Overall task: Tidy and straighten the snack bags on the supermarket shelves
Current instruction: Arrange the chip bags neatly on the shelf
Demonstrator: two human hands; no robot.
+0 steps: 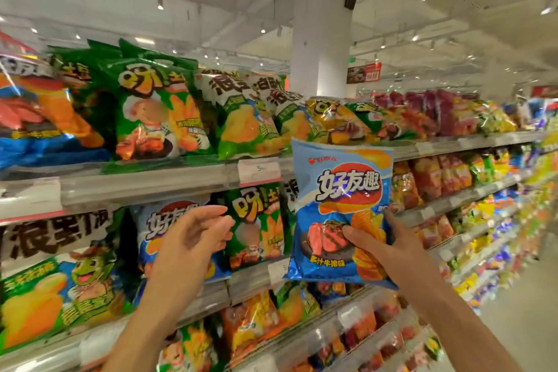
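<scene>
A blue crisp bag [339,214] is pinched at its lower half by the right hand [383,246], thumb across the front, fingers behind; it is held upright in the air before the shelves, clear of every shelf, at about four o'clock in the view. The left hand [193,234] is held relaxed and grasps nothing, just in front of a matching blue bag [169,220] on the second shelf [145,187], at about eight o'clock.

A slip is judged possible, since the slick, air-filled bag is held by one edge only. If it is pushed into the packed row, the green bag [256,223] beside the gap could be tipped forward, and the leaning bags on the top shelf [453,143], at eleven o'clock, could be dislodged by a brush.

The shelves carry clear front rails with price labels [259,170]. A white pillar [320,36] and ceiling spotlights are seen at twelve o'clock; the aisle runs off towards three o'clock.
</scene>
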